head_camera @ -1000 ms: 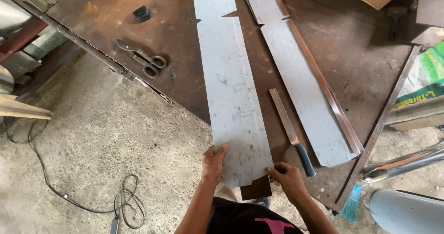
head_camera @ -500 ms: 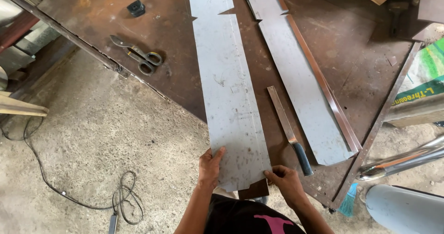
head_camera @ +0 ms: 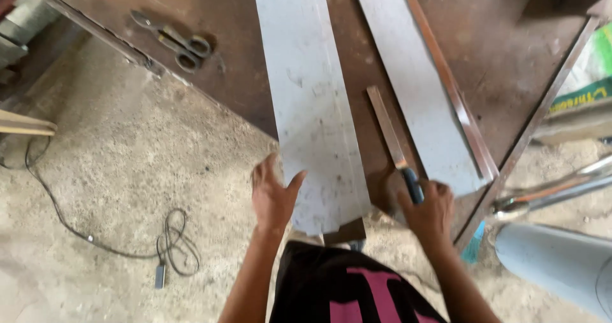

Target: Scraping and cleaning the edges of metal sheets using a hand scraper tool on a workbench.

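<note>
A person stands at the corner of a rusty steel workbench (head_camera: 242,87), seen from above. The left hand (head_camera: 273,195) lies with fingers spread on the near left edge of a long grey sheet-metal strip (head_camera: 312,100), thumb resting on top of the sheet, at the end that overhangs the bench toward the person. The right hand (head_camera: 428,209) is at the dark handle of a flat file (head_camera: 390,138) lying on the bench just right of the strip; its fingers curl about the handle end, though how firmly they grip cannot be told. A second, folded sheet-metal strip (head_camera: 414,87) lies farther right, running parallel to the first. A pair of tin snips (head_camera: 172,37) rests near the bench's left edge, well apart from both hands. A black cable (head_camera: 127,243) trails over the concrete floor (head_camera: 127,170) at left, and a grey pipe (head_camera: 561,265) shows at lower right.
</note>
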